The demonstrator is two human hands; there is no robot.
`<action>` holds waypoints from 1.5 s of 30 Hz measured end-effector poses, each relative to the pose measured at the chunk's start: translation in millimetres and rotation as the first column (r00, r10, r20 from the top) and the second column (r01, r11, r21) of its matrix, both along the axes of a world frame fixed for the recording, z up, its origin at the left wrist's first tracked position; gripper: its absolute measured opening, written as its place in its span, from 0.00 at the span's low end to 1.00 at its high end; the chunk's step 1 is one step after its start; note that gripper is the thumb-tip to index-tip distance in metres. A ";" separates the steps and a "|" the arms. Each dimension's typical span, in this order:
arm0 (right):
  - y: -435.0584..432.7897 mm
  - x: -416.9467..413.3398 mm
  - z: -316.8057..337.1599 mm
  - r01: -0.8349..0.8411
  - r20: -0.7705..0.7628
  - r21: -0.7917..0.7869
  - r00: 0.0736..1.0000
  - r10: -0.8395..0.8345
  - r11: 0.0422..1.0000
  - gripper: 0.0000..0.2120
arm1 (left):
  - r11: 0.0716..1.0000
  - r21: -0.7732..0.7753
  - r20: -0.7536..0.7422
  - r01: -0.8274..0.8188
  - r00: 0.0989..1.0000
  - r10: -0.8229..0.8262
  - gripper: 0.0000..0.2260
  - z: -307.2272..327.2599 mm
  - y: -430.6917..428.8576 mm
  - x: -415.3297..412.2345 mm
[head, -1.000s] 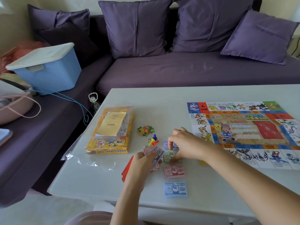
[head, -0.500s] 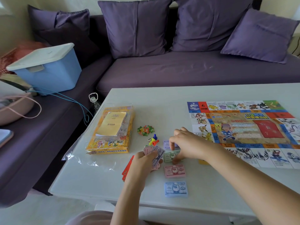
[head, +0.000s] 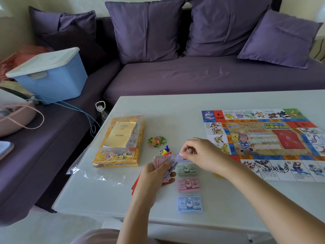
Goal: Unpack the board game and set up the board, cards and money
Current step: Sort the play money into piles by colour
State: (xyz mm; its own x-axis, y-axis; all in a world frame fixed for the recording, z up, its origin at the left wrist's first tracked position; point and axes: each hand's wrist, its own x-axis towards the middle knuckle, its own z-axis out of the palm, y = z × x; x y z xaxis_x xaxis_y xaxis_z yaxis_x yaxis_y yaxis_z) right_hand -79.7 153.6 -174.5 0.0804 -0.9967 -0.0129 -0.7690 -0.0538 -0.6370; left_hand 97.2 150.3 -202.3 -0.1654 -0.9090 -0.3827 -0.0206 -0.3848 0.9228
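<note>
Right hand (head: 202,154) has shifted off the green money stack (head: 186,169) to the purple stack (head: 180,157) just beyond it on the tabletop (head: 105,191), fingers curled over it, any pinch on a note untellable, while the left hand (head: 156,176) clasps a fan of notes (head: 167,164) and the board (head: 267,138) lies flat to the right.

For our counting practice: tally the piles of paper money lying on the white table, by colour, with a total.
Green paper money pile: 1
Pink paper money pile: 1
Blue paper money pile: 1
Lilac paper money pile, partly under the right hand: 1
Total: 4
</note>
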 end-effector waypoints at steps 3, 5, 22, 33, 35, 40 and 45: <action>11.9 0.0 2.1 0.056 0.274 0.051 0.959 -0.068 0.997 0.07 | 0.996 -0.072 -0.011 0.061 0.998 -0.062 0.03 6.6 5.4 -0.8; 19.4 0.6 0.9 0.036 0.396 0.108 0.915 -0.076 0.993 0.06 | 0.987 -0.122 0.011 0.103 0.995 -0.102 0.02 8.0 6.9 -1.6; -8.0 -28.5 -24.5 0.392 0.278 0.292 0.838 -0.470 0.872 0.11 | 0.997 -0.021 -0.089 -0.078 0.993 0.076 0.10 0.3 -3.9 -16.1; -16.9 -25.5 -17.9 0.281 -0.005 0.095 0.959 -0.282 0.955 0.16 | 0.971 0.175 -0.273 -0.163 0.939 0.207 0.10 -2.4 -17.3 -23.1; -20.5 -24.0 -14.1 0.187 -0.091 0.136 0.980 -0.176 0.973 0.21 | 0.966 0.205 -0.307 -0.159 0.927 0.218 0.10 -1.2 -18.6 -23.9; -30.5 -18.2 -9.0 0.073 -0.204 0.190 0.978 -0.033 0.979 0.24 | 0.959 0.239 -0.318 -0.153 0.921 0.226 0.11 -1.6 -20.7 -23.0; -36.0 -12.7 -12.7 0.041 -0.217 0.186 0.976 0.000 0.982 0.20 | 0.949 0.271 -0.343 -0.160 0.905 0.251 0.11 -3.5 -23.7 -23.3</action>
State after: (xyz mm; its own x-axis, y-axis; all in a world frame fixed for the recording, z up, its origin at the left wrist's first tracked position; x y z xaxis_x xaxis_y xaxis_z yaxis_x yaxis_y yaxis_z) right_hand -92.4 117.6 -187.2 0.0347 -0.9758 -0.2157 -0.8887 0.0686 -0.4534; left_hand 73.9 126.6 -205.8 -0.1548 -0.8314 -0.5337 0.4063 -0.5460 0.7326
